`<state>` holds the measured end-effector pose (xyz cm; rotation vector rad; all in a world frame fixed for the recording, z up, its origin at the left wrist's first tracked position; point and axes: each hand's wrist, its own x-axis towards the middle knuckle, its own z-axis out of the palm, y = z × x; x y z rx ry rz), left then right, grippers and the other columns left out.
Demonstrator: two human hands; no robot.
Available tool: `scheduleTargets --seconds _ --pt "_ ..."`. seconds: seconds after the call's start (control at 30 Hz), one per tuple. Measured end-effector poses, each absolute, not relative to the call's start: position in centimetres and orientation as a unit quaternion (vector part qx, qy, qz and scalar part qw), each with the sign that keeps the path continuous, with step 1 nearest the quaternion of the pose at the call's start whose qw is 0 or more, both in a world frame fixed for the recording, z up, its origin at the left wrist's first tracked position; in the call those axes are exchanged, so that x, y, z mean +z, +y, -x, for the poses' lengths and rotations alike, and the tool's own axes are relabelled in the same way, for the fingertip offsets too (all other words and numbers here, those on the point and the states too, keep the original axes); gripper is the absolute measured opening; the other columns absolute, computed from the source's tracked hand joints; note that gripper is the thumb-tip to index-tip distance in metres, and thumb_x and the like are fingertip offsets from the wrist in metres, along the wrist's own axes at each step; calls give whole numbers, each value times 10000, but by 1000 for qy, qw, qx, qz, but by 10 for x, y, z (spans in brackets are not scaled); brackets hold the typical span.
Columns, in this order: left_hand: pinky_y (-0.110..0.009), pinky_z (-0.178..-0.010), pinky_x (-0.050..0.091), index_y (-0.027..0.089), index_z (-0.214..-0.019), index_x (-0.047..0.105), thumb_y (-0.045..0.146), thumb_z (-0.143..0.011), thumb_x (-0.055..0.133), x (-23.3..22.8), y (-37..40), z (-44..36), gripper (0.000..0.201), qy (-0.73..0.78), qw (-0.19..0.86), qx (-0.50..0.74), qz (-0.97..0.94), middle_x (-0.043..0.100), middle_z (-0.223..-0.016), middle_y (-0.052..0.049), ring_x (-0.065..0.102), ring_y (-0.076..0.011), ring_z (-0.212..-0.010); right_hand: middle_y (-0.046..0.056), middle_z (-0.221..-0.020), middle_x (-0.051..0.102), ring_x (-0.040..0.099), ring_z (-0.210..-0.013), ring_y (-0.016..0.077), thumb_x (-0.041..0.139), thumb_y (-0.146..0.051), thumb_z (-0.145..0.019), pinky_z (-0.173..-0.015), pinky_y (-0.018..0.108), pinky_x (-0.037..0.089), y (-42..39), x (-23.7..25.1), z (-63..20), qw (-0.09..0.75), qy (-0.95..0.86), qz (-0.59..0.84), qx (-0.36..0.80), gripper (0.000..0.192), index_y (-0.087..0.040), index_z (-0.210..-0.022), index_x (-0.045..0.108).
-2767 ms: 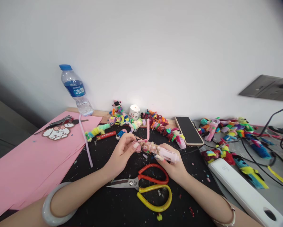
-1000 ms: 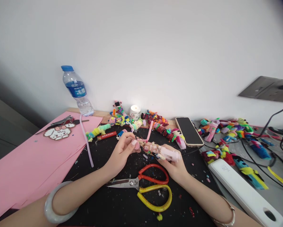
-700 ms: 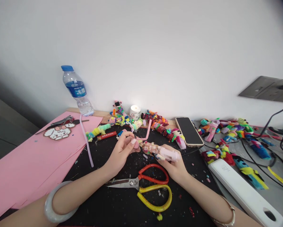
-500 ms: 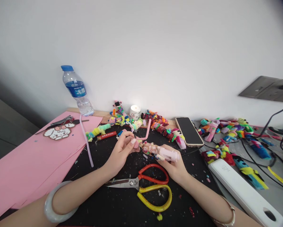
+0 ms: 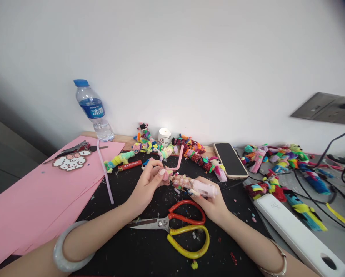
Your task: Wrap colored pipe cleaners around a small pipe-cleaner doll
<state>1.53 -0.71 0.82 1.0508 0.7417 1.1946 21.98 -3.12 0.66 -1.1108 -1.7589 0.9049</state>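
My left hand (image 5: 150,184) pinches a pink pipe cleaner (image 5: 176,163) between thumb and fingers; one bent length of it sticks up beyond the fingertips. My right hand (image 5: 214,206) is closed round a pale pink pen (image 5: 204,188), its far part wrapped in brown and multicoloured fuzzy strips. The wrapped end points left and nearly meets my left fingertips. Whether the two pieces touch is hard to make out. Just below both hands lie scissors (image 5: 174,224) with one red and one yellow handle loop.
Several pipe-cleaner figures (image 5: 201,161) line the back, with more (image 5: 276,157) at right. A phone (image 5: 230,160), white power strip (image 5: 299,238) and black cables flank the right side. A water bottle (image 5: 94,111), pink paper (image 5: 45,200) and lilac pipe cleaner (image 5: 105,173) are at left.
The wrapped end of the pen has tipped very slightly in my right hand. Both hands keep their hold in nearly the same place.
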Motion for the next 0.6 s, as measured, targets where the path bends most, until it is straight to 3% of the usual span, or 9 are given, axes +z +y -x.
scheduleTargets --seconds 0.6 --pt "-237 -698 484 235 -916 463 293 -847 543 11 -7 -16 120 333 637 527 -453 525 -728 54 520 -87 -720 -41 -597 401 356 -538 103 585 -266 -786 -475 220 282 -31 6 -220 413 -705 444 369 187 -181 -672 464"
